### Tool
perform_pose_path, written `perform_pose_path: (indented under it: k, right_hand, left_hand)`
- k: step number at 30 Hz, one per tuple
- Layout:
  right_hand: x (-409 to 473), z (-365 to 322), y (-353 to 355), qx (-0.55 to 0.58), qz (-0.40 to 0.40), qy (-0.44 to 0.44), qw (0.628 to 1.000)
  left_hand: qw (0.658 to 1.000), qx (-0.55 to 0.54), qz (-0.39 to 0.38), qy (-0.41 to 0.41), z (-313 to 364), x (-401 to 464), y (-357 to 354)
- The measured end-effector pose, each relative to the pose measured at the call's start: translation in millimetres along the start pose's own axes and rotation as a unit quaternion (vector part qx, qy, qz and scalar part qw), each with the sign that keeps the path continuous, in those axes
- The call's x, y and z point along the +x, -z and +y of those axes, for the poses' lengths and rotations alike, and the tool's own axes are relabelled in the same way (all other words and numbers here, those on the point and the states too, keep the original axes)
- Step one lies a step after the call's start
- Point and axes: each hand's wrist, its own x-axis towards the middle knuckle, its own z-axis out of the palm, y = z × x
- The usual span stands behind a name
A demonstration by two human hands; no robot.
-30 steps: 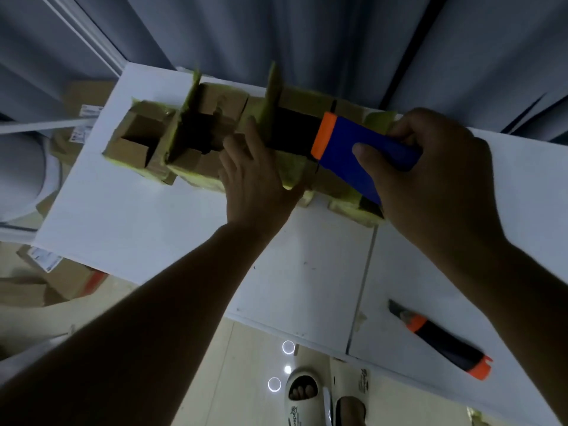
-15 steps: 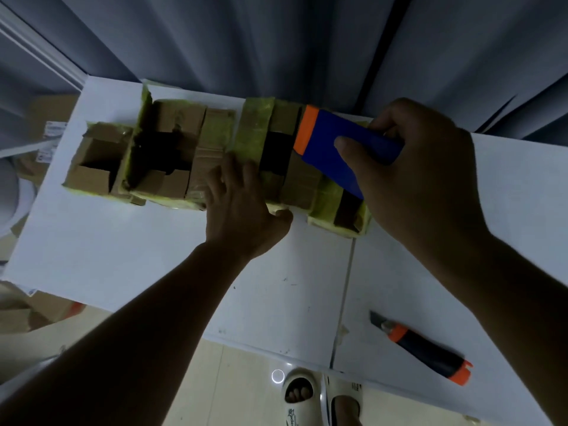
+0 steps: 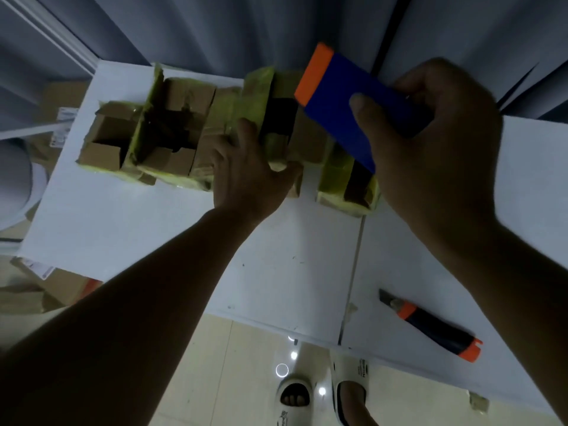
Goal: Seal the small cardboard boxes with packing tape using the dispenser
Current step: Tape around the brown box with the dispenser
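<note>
White desk carries our row of boxes at upper centre. Left hand presses flaps flat; right hand grips the dispenser above them. Next, we judge, lowering it to tape.

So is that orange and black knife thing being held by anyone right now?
No, the utility knife lies alone on the white table, while the right hand grips the blue dispenser.

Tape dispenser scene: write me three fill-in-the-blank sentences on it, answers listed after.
1. The right hand grips the blue dispenser, whose tip is ____.
2. The left hand rests on the row of cardboard ____.
3. The utility knife lies on the white ____.

Answers: orange; boxes; table
</note>
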Motion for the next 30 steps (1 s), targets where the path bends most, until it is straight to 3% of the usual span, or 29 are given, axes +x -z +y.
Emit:
perform_pose_path:
  k: [11, 21, 30]
  right_hand:
    - [-69.2, -48.8, 1.7, -0.030, 0.031, 0.038, 0.998]
    - [-177.5, -125.6, 0.9, -0.018, 0.089, 0.009, 0.996]
    - [-235.2, -175.6, 32.8, -0.049, 0.093, 0.003, 0.994]
  left_hand:
    - [0.997, -0.007, 0.063, -0.044, -24.0, -56.4, 36.5]
    - [0.988, -0.135, 0.012, -0.072, -62.0, -149.1, 93.4]
    - [0.985, -0.137, -0.007, -0.102, -87.1, -209.1, 132.4]
